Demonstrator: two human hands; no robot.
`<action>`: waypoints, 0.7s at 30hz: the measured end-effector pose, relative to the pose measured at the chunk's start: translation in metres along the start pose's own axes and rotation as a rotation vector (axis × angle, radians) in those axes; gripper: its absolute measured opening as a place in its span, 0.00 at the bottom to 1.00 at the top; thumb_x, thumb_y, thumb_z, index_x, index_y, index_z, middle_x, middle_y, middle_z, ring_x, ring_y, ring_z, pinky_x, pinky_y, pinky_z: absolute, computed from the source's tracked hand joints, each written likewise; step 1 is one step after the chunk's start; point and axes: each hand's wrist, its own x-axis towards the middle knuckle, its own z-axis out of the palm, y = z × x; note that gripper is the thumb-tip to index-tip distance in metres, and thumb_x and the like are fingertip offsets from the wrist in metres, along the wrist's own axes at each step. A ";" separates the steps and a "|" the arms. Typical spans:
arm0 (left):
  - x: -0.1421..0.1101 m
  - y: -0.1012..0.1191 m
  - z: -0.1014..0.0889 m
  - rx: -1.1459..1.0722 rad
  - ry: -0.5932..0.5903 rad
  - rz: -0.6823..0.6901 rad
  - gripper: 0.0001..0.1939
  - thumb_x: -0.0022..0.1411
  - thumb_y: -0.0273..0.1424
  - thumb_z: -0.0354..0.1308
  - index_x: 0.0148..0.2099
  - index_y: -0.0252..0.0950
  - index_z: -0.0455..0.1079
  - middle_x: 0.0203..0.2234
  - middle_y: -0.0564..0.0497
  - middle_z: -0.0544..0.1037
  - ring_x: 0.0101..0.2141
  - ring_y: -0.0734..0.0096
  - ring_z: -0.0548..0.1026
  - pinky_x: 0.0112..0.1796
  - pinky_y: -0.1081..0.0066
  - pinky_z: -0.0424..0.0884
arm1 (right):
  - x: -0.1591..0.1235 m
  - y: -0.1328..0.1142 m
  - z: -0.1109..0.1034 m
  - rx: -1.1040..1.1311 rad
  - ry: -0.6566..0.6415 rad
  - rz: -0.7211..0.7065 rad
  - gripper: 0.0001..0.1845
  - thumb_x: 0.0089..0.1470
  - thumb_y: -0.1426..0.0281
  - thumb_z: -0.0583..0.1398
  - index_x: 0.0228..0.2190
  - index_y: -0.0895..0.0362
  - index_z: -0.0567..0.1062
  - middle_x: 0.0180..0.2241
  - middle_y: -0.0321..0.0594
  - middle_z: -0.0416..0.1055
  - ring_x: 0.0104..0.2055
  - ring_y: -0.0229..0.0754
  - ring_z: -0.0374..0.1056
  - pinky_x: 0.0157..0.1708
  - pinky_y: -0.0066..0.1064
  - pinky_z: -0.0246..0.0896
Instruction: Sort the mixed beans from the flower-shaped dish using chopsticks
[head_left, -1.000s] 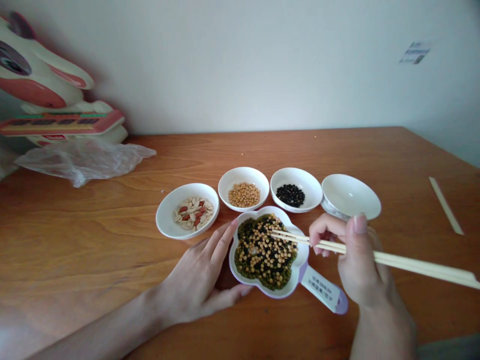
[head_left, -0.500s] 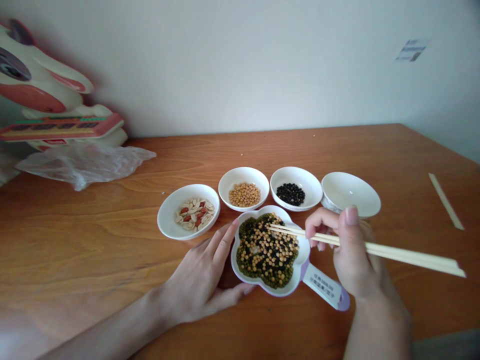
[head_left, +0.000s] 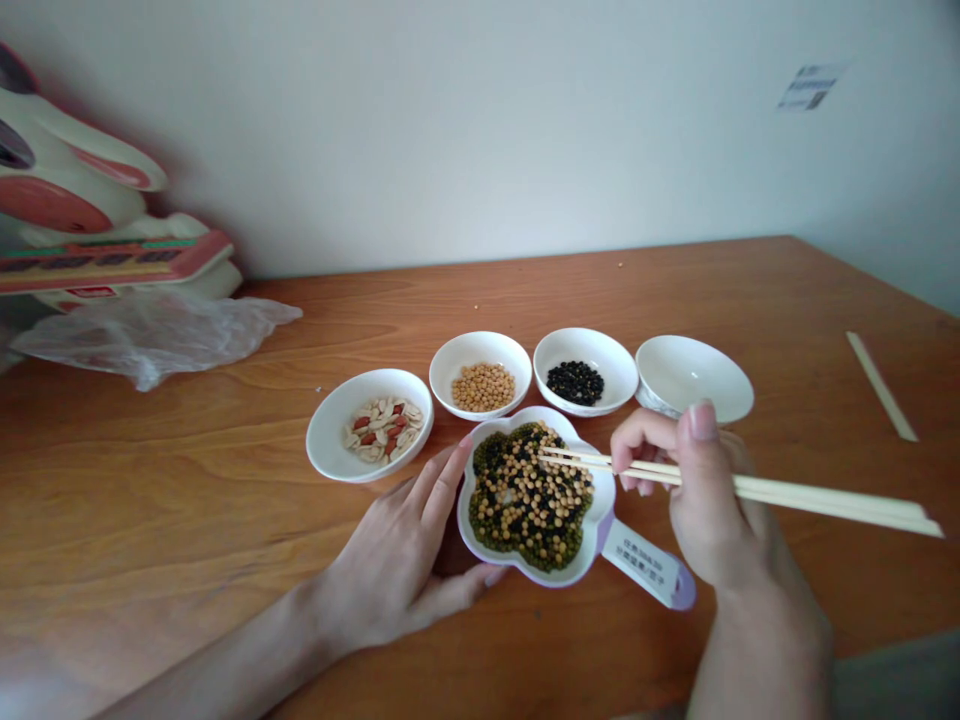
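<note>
A flower-shaped white bowl (head_left: 600,505) full of mixed yellow, green and black beans sits on the wooden table (head_left: 187,500). My left hand (head_left: 401,560) rests against the bowl's left side, fingers spread and curved around its rim. My right hand (head_left: 697,490) pinches a pair of wooden chopsticks (head_left: 787,493), their tips over the beans at the bowl's upper right. Behind the bowl stand three small white dishes: one with pale seeds and red bits (head_left: 334,440), one with yellow beans (head_left: 480,352), one with black beans (head_left: 574,348). An empty white dish (head_left: 694,375) lies to the right.
A purple-edged label tag (head_left: 649,575) sticks out from the bowl's lower right. A crumpled clear plastic bag (head_left: 150,330) and a white-and-red toy figure (head_left: 82,220) sit at the far left. A chopstick wrapper (head_left: 881,385) lies at the far right. A wall runs behind the table.
The chopstick tips stay over the beans, shifting only slightly. My left hand keeps its hold on the bowl. The view has drifted a little.
</note>
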 end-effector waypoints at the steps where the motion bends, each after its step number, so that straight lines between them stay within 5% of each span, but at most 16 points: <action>1: 0.000 0.000 0.000 -0.003 0.000 0.000 0.59 0.72 0.51 0.61 0.83 0.37 0.24 0.73 0.27 0.62 0.68 0.36 0.71 0.63 0.44 0.77 | 0.001 0.000 0.000 -0.002 0.002 -0.001 0.42 0.74 0.42 0.37 0.26 0.52 0.75 0.23 0.37 0.70 0.27 0.41 0.65 0.30 0.36 0.56; 21: -0.003 -0.001 0.001 -0.002 -0.011 -0.014 0.58 0.72 0.51 0.61 0.83 0.35 0.25 0.74 0.29 0.61 0.69 0.38 0.70 0.64 0.47 0.76 | 0.004 -0.005 0.006 -0.016 -0.011 -0.033 0.41 0.76 0.43 0.39 0.26 0.52 0.74 0.23 0.36 0.69 0.28 0.40 0.64 0.31 0.36 0.55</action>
